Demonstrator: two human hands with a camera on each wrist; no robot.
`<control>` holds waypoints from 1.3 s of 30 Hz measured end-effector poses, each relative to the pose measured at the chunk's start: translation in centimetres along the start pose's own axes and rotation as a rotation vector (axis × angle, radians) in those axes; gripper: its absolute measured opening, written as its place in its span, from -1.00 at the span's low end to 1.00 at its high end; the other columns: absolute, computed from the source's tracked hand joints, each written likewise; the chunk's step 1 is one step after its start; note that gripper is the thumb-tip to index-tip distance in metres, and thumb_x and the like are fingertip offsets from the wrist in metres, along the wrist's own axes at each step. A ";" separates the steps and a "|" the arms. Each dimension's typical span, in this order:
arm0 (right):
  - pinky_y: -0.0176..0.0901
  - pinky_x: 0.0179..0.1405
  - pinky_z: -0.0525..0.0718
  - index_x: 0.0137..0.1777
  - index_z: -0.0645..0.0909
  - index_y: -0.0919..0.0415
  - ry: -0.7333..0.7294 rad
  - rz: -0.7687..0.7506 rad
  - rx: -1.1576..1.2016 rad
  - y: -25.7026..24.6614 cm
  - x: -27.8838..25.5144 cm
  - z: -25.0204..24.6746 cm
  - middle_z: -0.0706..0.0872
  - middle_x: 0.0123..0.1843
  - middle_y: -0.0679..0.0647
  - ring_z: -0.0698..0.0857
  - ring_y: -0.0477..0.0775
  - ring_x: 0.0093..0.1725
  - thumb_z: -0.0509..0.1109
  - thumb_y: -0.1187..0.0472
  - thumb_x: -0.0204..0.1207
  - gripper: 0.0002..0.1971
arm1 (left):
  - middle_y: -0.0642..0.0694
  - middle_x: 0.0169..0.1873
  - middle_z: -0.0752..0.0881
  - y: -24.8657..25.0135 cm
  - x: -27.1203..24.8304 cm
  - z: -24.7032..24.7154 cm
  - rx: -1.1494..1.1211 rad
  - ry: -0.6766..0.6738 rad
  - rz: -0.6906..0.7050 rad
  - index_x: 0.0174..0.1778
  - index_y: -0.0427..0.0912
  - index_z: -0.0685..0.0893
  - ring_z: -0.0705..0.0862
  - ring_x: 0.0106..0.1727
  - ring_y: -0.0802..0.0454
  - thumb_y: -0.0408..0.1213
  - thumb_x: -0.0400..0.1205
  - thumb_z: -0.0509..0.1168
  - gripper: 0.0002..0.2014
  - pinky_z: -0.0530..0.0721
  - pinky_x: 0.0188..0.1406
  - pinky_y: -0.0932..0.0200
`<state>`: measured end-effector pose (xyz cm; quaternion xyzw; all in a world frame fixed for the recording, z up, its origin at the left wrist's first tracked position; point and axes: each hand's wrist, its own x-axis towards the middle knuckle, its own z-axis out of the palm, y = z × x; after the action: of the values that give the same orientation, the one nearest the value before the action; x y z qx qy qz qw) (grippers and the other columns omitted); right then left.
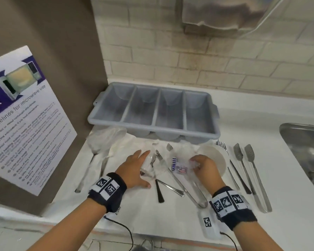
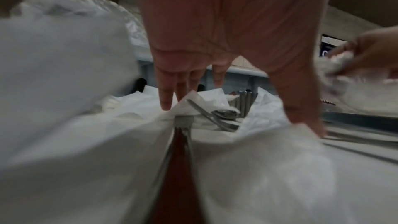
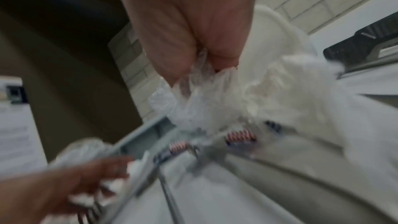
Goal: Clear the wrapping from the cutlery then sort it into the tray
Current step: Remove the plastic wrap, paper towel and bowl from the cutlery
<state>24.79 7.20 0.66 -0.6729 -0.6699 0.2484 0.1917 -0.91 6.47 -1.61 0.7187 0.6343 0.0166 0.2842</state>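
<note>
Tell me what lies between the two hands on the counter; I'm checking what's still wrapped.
In the head view, between the left hand and right hand lie forks and tongs under clear plastic wrapping, which the right hand's fingers grip.

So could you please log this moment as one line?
left hand: flat on cutlery | right hand: grips wrap | tray: empty

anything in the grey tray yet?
No. All four compartments of the grey tray look bare in the head view. The cutlery lies on the counter in front; the near wall hides a strip of each compartment floor.
</note>
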 end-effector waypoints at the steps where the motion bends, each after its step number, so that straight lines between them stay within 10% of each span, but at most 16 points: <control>1: -0.29 0.14 0.64 0.06 0.70 0.34 0.035 0.021 0.090 -0.1 -0.1 -0.4 0.76 -0.03 0.25 0.73 0.07 -0.04 0.31 0.59 0.43 -0.71 | -0.12 0.67 0.00 -0.3 0.2 0.1 0.007 -0.017 0.000 0.61 0.14 -0.05 0.10 0.65 -0.15 0.05 0.22 0.58 0.15 0.35 0.56 -0.06; 4: -0.73 -0.27 0.56 -0.08 0.70 0.27 0.168 0.078 0.291 -1.2 -1.5 -3.3 0.69 -0.25 0.00 0.65 -0.46 -0.36 0.36 0.60 0.39 -0.74 | -0.15 0.60 0.19 -0.9 0.8 0.1 0.004 -0.003 0.031 0.61 -0.01 0.07 0.21 0.58 -0.15 -0.06 0.35 0.52 -0.02 0.39 0.53 -0.01; 7: -0.57 -0.53 0.56 -0.23 0.65 0.02 0.283 0.093 0.528 -1.5 -3.3 -6.1 0.68 -0.36 -0.09 0.62 -0.30 -0.50 0.40 0.51 0.42 -0.69 | -0.16 0.44 0.43 -1.3 1.3 -0.2 -0.034 0.085 0.048 0.57 -0.10 0.24 0.41 0.45 -0.13 -0.18 0.49 0.41 -0.26 0.45 0.45 0.05; 14: -0.69 -0.24 0.57 0.00 0.63 -0.01 0.220 0.023 0.600 -0.9 -5.9 -6.7 0.73 -0.21 -0.12 0.65 -0.37 -0.27 0.41 0.59 0.36 -0.55 | -0.20 -0.04 0.66 -2.5 2.0 -1.0 -0.086 0.130 -0.051 0.09 -0.30 0.69 0.64 0.12 -0.19 -0.29 0.53 0.34 -0.75 0.45 -0.04 0.17; 17: -0.66 -0.10 0.54 0.16 0.60 -0.04 0.045 -0.019 0.298 -0.8 -4.8 -4.3 0.67 -0.07 0.00 0.67 -0.18 -0.07 0.42 0.53 0.31 -0.48 | -0.21 0.22 0.62 -2.7 2.3 -1.3 -0.053 0.190 -0.016 -0.08 -0.32 0.75 0.62 0.17 -0.16 -0.33 0.50 0.37 -0.84 0.60 0.15 0.10; 20: -0.56 0.05 0.54 0.07 0.72 0.17 -0.042 -0.108 0.056 -1.1 -2.3 -1.7 0.55 0.18 0.09 0.62 0.02 0.09 0.46 0.49 0.28 -0.63 | -0.08 0.58 0.34 -2.5 2.3 -1.6 -0.072 0.171 -0.041 -0.04 -0.23 0.77 0.56 0.35 -0.13 -0.28 0.49 0.40 -0.83 0.54 0.35 0.06; 24: -0.33 0.35 0.39 0.14 0.62 0.20 -0.227 -0.088 -0.134 -0.7 0.9 0.3 0.10 0.65 0.18 0.38 0.10 0.51 0.45 0.45 0.32 -0.62 | -0.15 0.34 0.65 -2.4 2.7 -1.8 -0.143 0.185 -0.075 -0.06 -0.24 0.73 0.64 0.30 -0.12 -0.30 0.50 0.39 -0.85 0.54 0.21 0.13; 28: -0.28 0.37 0.43 0.24 0.47 0.22 -0.343 -0.066 -0.236 0.2 3.2 1.8 0.53 0.39 0.17 0.45 0.11 0.49 0.30 0.43 0.43 -0.63 | -0.09 -0.21 0.71 -2.7 2.8 -2.7 -0.413 0.302 -0.129 -0.24 -0.11 0.64 0.65 -0.07 -0.07 -0.45 0.50 0.36 -0.86 0.49 -0.04 0.22; 35: -0.48 -0.36 0.40 0.10 0.44 0.17 -0.264 0.018 -0.205 -0.1 3.8 1.4 0.58 -0.18 0.03 0.69 0.12 -0.09 0.28 0.43 0.45 -0.74 | 0.09 -0.16 0.65 -4.5 1.6 -5.7 -0.703 0.570 -0.024 -0.06 -0.18 0.64 0.63 -0.03 0.01 -0.85 0.42 0.04 -0.50 0.51 -0.10 0.77; 39: -0.28 -0.07 0.49 0.31 0.43 0.24 -0.211 0.125 -0.051 -0.1 3.8 1.3 0.67 0.03 0.16 0.68 0.17 0.07 0.32 0.45 0.45 -0.58 | 0.14 -0.20 0.69 -5.2 0.7 -6.9 -0.847 0.527 0.040 -0.12 0.03 0.67 0.66 -0.14 0.09 -0.73 0.45 0.30 -0.54 0.60 -0.18 0.72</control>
<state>23.83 10.85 -0.57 -0.6882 -0.6491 0.3123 0.0871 -8.09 9.91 1.70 0.5235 0.6083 0.4593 0.3807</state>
